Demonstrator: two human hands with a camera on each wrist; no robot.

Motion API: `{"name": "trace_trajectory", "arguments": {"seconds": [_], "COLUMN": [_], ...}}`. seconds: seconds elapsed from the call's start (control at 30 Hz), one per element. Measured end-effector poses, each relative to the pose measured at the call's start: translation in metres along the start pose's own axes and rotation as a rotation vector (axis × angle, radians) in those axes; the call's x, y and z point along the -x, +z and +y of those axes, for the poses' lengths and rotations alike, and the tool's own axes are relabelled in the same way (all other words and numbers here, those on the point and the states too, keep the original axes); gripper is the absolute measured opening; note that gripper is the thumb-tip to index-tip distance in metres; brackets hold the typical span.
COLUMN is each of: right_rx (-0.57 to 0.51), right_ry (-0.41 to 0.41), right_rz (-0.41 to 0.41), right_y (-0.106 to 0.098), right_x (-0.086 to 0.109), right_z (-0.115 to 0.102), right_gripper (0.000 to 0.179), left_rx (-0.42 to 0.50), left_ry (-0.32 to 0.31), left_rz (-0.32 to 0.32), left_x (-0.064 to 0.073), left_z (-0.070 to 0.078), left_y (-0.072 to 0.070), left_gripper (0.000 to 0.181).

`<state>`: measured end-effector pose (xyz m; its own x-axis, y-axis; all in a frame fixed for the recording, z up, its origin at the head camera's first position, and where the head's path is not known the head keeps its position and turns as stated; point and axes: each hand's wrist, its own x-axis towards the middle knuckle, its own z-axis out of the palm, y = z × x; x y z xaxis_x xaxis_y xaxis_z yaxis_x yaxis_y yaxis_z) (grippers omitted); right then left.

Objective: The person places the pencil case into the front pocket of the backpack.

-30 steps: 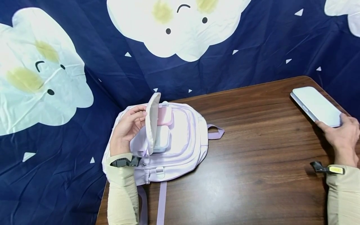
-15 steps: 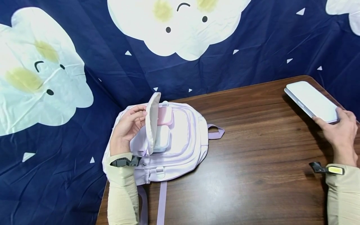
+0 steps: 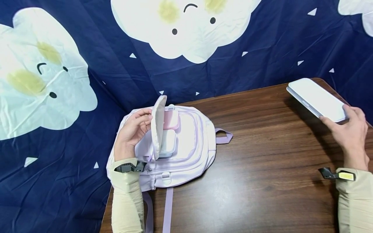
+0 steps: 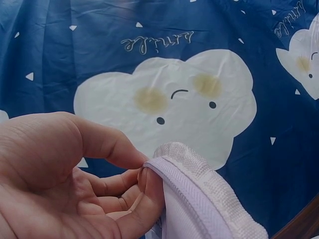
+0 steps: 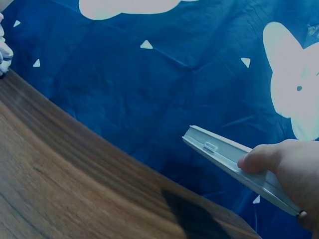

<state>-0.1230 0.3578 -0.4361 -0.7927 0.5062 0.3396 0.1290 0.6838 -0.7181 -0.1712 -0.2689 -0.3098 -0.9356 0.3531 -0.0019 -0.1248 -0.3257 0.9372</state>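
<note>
A pale lilac backpack (image 3: 186, 168) lies on the table with the flap (image 3: 157, 129) of its front pocket raised. My left hand (image 3: 132, 132) pinches the zippered edge of that flap between thumb and fingers, as the left wrist view shows up close. Inside the pocket, partly covered by the flap, sit a pink case (image 3: 171, 119) and a pale blue-white case (image 3: 167, 142). At the right my right hand (image 3: 351, 129) grips the near end of a flat white case (image 3: 317, 98). A small latch shows on the case's side in the right wrist view, and it hangs above the table.
The brown wooden table (image 3: 262, 168) ends at a navy curtain (image 3: 186, 81) printed with white clouds. The backpack's purple top loop (image 3: 223, 137) points right, and its straps (image 3: 167, 210) trail toward the front edge.
My right hand has lifted the flat white case off the table and carried it a little up and left. The left hand has stayed on the flap.
</note>
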Motion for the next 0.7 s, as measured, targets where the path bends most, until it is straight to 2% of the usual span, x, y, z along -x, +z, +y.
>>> {"name": "trace_trajectory", "arguments": {"seconds": [0.33, 0.57, 0.7], "right_rx": [-0.075, -0.101, -0.175], "right_ry": [-0.082, -0.126, -0.168], "right_rz": [0.059, 0.024, 0.004], "right_y": [0.002, 0.002, 0.002], "right_x": [0.002, 0.002, 0.002], "right_z": [-0.017, -0.030, -0.039], "right_gripper": [0.063, 0.065, 0.066], "left_rx": [0.008, 0.010, 0.005], "left_ry": [0.006, 0.008, 0.008], "left_rz": [-0.012, -0.014, -0.014], "left_x": [0.000, -0.001, -0.001], "left_z": [0.000, -0.001, 0.000], "left_y": [0.002, 0.002, 0.002], "left_gripper": [0.027, 0.028, 0.028]}}
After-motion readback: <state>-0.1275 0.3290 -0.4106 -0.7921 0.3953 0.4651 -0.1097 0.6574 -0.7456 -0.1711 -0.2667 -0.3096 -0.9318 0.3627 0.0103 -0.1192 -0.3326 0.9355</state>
